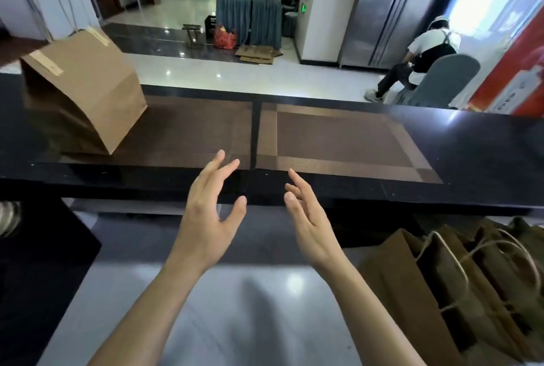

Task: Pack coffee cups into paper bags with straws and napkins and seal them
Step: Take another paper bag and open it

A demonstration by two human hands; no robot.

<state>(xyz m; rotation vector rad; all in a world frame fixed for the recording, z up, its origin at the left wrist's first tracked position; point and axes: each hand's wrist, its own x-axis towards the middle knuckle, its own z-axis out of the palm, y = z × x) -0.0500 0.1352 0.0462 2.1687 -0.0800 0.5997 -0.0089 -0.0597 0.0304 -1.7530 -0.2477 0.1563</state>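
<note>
At the far left of the black bench (471,145), a sealed paper bag (82,95) sits on the left woven mat (191,130), tape strips across its folded top, leaning a little toward the right. Because it tilts, a careless brush from a reaching arm could probably tip it over, and whatever is inside might spill.

Moving right, the left hand (206,209) hovers near the bench's front edge, fingers spread and loosely bent, thumb apart, holding nothing. Just beside it the right hand (309,218) mirrors that pose, palm turned inward, fingers relaxed and empty. Both forearms reach forward from below, palms facing each other across a gap.

Past the hands lies the right woven mat (338,142), bare of cups, straws or napkins; none of those show anywhere in view.

Low at the far right, below the bench, a bundle of unused paper bags (459,292) with twine handles stands upright. Grabbing one by a tangled handle could drag its neighbours along.
</note>
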